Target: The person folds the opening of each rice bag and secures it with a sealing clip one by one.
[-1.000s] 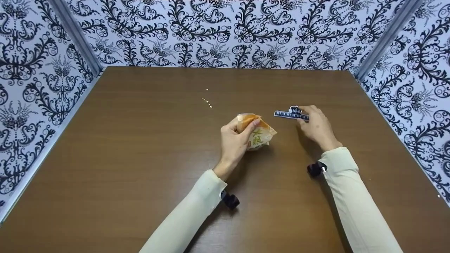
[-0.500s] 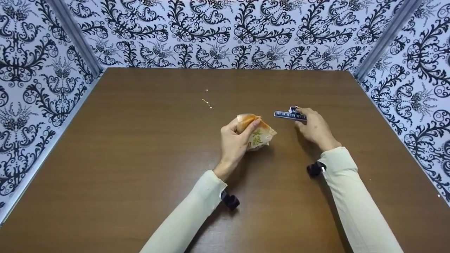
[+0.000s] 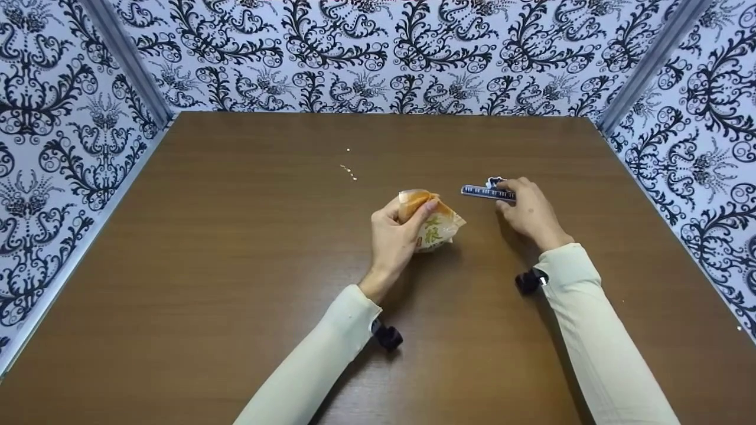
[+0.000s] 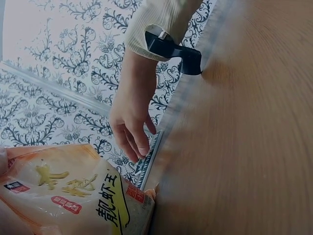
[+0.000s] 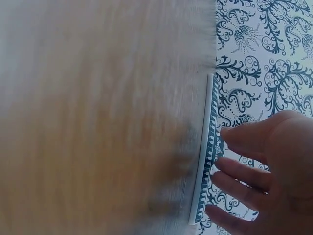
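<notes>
A piano-key patterned clip [image 3: 477,192] lies on the brown table, right of centre, with a small dark raised part on its far side. My right hand [image 3: 531,212] is over the clip's right end, its fingers loosely bent and spread. In the right wrist view the fingertips come close to the long clip [image 5: 206,152]; whether they touch it is unclear. My left hand [image 3: 393,239] pinches the folded top of an orange and white plastic food bag [image 3: 436,233], thumb in front. The bag's printed front [image 4: 73,191] fills the lower left of the left wrist view.
Small pale specks [image 3: 349,172] lie on the table [image 3: 224,248] left of the bag. Patterned walls [image 3: 366,53] enclose its back and sides. Black wrist cameras [image 3: 388,337] sit under both cuffs.
My right hand has shifted slightly over the clip, covering more of its raised part. The left hand and bag stay in place, and the clip has hardly moved.
</notes>
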Action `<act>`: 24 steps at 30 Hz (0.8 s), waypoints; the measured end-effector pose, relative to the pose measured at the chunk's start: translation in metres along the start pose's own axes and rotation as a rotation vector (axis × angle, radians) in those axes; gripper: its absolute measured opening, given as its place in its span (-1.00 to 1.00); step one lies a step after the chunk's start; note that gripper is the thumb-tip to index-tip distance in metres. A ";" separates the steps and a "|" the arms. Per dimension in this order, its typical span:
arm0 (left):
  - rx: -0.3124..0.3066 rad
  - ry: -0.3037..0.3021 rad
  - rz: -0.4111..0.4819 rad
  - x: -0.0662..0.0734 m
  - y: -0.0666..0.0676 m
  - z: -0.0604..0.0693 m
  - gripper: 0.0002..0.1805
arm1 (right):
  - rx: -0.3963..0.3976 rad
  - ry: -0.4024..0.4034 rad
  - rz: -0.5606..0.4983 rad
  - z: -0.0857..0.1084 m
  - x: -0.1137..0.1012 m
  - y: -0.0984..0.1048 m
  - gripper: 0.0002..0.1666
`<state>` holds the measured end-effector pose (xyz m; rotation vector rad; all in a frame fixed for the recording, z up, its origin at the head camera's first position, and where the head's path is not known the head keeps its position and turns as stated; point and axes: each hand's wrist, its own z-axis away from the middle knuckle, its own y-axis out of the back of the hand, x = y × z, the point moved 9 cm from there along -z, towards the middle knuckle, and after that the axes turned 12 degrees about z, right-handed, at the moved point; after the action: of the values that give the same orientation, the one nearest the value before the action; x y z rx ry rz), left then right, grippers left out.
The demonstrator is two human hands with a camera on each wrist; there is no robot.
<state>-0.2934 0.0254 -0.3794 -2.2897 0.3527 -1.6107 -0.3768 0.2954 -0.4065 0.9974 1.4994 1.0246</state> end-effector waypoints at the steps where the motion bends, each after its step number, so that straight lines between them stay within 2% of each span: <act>1: 0.002 0.000 0.001 0.000 0.000 0.000 -0.79 | 0.012 0.000 -0.001 -0.001 0.000 0.001 -0.50; 6: 0.011 -0.005 0.001 0.000 0.001 -0.001 -0.79 | 0.037 0.009 -0.002 -0.007 0.003 0.003 -0.48; 11: 0.014 0.011 -0.001 -0.002 0.001 0.000 -0.79 | 0.017 0.023 0.020 -0.012 0.005 0.001 -0.39; 15: 0.007 0.001 -0.001 -0.001 0.000 0.000 -0.79 | -0.012 0.024 0.039 -0.016 0.006 -0.001 -0.34; 20: -0.007 -0.011 0.004 0.000 -0.002 -0.001 -0.79 | -0.051 -0.015 0.073 -0.018 0.008 -0.002 -0.33; 24: -0.003 -0.007 0.003 0.000 -0.001 0.001 -0.79 | -0.053 -0.009 0.086 -0.019 0.005 -0.002 -0.36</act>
<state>-0.2925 0.0262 -0.3799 -2.2957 0.3571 -1.6010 -0.3962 0.2974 -0.4075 1.0350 1.4254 1.1139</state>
